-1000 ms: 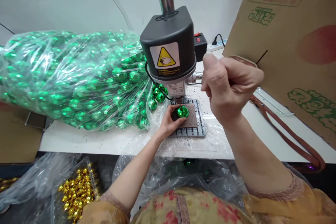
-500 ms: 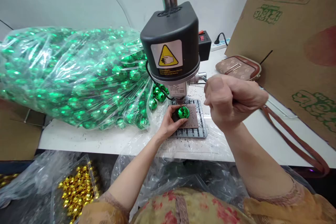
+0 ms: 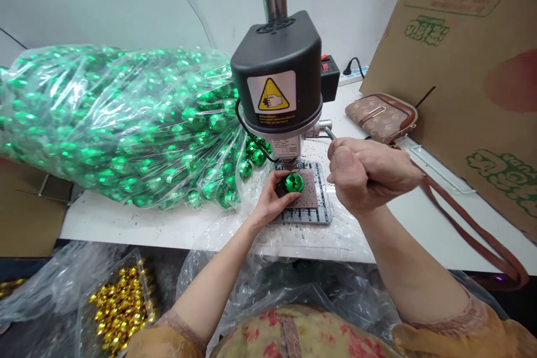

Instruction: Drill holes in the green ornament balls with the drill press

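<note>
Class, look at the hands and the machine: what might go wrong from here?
The left hand holds the green ball close beneath the machine, so a slip might hurt that hand. Being round, the ball might roll or twist out of that grip. The right hand is closed on the handle; too hard a pull might crack the ball.

Bag [image 3: 126,128] — left of press [image 3: 272,47] | purse [image 3: 377,117] — right, beside carton [image 3: 474,61]
</note>
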### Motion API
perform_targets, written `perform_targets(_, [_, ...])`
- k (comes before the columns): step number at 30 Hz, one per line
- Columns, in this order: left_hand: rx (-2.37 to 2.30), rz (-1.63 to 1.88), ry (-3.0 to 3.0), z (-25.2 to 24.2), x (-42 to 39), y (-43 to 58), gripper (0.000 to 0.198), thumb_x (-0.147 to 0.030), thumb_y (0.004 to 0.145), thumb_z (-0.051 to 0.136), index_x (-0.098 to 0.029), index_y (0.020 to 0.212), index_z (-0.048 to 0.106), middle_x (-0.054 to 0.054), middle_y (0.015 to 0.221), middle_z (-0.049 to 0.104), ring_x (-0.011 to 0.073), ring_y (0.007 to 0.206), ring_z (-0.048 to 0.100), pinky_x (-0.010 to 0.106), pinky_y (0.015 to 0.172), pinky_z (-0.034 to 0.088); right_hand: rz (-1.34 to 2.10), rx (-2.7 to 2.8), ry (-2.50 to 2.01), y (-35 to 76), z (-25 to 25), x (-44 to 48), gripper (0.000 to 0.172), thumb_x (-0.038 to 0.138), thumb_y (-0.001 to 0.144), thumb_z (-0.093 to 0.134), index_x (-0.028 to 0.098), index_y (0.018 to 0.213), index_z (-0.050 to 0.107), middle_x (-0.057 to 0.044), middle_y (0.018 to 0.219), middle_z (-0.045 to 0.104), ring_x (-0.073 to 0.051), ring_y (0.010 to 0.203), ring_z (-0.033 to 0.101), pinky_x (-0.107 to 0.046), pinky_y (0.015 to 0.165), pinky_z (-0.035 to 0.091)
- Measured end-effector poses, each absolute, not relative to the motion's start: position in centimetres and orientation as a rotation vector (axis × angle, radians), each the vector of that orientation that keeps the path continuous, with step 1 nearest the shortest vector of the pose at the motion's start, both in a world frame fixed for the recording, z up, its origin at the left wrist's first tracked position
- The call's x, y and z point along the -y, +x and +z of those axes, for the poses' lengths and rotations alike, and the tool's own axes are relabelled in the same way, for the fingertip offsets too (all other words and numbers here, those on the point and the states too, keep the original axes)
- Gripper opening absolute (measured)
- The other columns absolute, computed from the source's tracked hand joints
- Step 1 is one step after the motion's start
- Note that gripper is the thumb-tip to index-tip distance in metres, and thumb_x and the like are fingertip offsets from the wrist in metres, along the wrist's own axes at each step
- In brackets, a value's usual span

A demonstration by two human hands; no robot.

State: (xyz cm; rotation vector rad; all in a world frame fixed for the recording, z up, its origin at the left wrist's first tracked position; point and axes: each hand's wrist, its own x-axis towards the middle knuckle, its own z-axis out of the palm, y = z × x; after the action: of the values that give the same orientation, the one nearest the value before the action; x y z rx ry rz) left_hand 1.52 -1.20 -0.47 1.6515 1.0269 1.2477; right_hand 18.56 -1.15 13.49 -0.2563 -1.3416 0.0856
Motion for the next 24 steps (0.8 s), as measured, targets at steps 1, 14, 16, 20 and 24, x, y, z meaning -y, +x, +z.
perform_targets(1, [-1.033, 1.243, 1.648, -0.5, 1.2, 1.5, 0.055, -0.051, 0.079, 0.084, -0.020, 0.116, 0.057, 0.011, 0.119, 0.069, 0.0264, 0.113, 0.065, 0.040, 0.098, 0.050, 0.087, 1.338, -0.245, 18.6, 13.4, 1.2, 0.044, 0.001, 0.084, 0.060, 0.018, 0.052, 0.036, 0.008, 0.049, 0.031, -0.004, 0.043, 0.036, -0.025, 0.044, 0.031])
perform_targets(14, [-1.035, 1.255, 1.624, -0.7, 1.3, 1.5, 0.057, -0.054, 0.078, 0.083, -0.022, 0.117, 0.057, 0.011, 0.121, 0.070, 0.0274, 0.114, 0.067, 0.043, 0.100, 0.052, 0.053, 1.408, -0.137, 18.8, 12.4, 1.0, 0.046, -0.002, 0.082, 0.057, 0.019, 0.054, 0.027, 0.008, 0.049, 0.026, -0.003, 0.041, 0.027, -0.026, 0.044, 0.025])
perform_targets(16, [-1.051, 1.241, 1.614, -0.8, 1.2, 1.5, 0.057, -0.052, 0.077, 0.085, -0.021, 0.117, 0.057, 0.011, 0.120, 0.070, 0.0274, 0.114, 0.067, 0.043, 0.100, 0.052, 0.088, 1.371, -0.234, 18.7, 13.2, 1.4, 0.046, 0.002, 0.085, 0.059, 0.018, 0.053, 0.032, 0.008, 0.048, 0.030, -0.004, 0.041, 0.033, -0.026, 0.043, 0.026])
perform_targets(20, [-1.107, 1.262, 1.559, -0.8, 1.1, 1.8, 0.057, -0.046, 0.075, 0.087, -0.020, 0.117, 0.058, 0.010, 0.116, 0.070, 0.0260, 0.112, 0.068, 0.042, 0.099, 0.053, 0.224, 1.253, -0.506, 18.2, 17.0, 1.4, 0.047, 0.011, 0.091, 0.063, 0.018, 0.050, 0.042, 0.007, 0.045, 0.039, -0.003, 0.040, 0.035, -0.026, 0.042, 0.027])
perform_targets(24, [-1.301, 1.359, 1.588, -0.1, 3.1, 1.9, 0.051, -0.041, 0.074, 0.088, -0.020, 0.111, 0.059, 0.008, 0.108, 0.069, 0.0239, 0.104, 0.068, 0.039, 0.092, 0.055, 0.359, 1.229, -0.520, 18.1, 19.7, 0.2, 0.048, 0.023, 0.092, 0.066, 0.020, 0.049, 0.046, 0.007, 0.043, 0.039, -0.003, 0.038, 0.031, -0.027, 0.042, 0.029])
